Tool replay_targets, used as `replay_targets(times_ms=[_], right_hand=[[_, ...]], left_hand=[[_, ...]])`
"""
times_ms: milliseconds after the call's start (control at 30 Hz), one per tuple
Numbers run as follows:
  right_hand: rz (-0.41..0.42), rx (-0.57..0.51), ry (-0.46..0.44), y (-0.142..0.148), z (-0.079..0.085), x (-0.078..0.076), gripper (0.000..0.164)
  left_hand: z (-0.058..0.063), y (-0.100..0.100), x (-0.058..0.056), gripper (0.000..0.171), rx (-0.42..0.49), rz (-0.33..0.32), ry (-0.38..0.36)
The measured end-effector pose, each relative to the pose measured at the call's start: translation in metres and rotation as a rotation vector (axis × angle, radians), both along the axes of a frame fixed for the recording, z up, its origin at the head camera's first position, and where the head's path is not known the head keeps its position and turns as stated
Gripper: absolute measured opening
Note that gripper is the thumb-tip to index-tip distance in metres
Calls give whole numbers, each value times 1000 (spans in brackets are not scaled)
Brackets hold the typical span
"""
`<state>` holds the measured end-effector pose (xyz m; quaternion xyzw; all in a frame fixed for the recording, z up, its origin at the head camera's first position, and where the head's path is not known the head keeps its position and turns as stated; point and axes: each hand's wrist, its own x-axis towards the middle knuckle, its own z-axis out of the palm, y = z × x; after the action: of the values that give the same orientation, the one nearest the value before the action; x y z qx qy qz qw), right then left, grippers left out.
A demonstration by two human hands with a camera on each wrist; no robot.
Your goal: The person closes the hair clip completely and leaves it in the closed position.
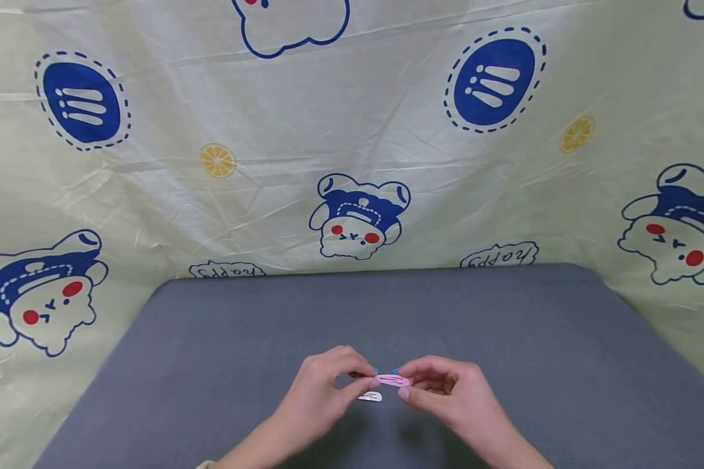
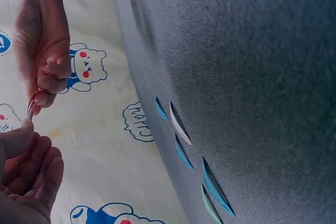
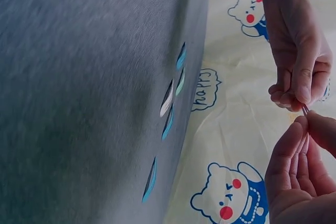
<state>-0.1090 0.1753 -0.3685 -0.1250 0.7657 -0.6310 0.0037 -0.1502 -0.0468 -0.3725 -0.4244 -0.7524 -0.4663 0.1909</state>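
Note:
A pink snap hair clip [image 1: 393, 380] is held up above the grey table, between both hands. My left hand [image 1: 327, 384] pinches its left end with thumb and forefinger. At the other end, the thumb and fingers of my right hand [image 1: 454, 389] grip the clip. Just below the hands in the head view lies a white hair clip [image 1: 371, 396], partly covered by the left hand. The wrist views show it among blue hair clips [image 2: 215, 186] and a green hair clip [image 2: 209, 204] on the table. Fingers hide most of the blue ones from the head camera.
The grey table [image 1: 223, 339] stretches out around the hands, with its far edge against a pale curtain [image 1: 270, 117]. Printed bears, blue ovals and orange slices cover that cloth.

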Motion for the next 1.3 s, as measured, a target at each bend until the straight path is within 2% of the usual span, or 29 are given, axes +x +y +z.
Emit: replay_targets(times_ms=[133, 367, 567, 867, 1133, 1300], right_hand=[[-2, 57, 30, 5, 1, -3, 20], [34, 137, 69, 16, -2, -13, 16], [96, 181, 93, 26, -7, -22, 14], [153, 327, 40, 42, -13, -32, 11], [203, 385, 42, 49, -24, -41, 9], [211, 403, 8, 50, -27, -47, 8]], left_hand=[[-1, 3, -6, 7, -26, -16, -42], [-2, 8, -13, 6, -115, -37, -199], [-10, 16, -20, 3, -155, -60, -341], [-26, 31, -24, 5, -195, -34, -513], [-37, 38, -30, 6, -217, -41, -620], [-39, 40, -34, 7, -253, -30, -610]])
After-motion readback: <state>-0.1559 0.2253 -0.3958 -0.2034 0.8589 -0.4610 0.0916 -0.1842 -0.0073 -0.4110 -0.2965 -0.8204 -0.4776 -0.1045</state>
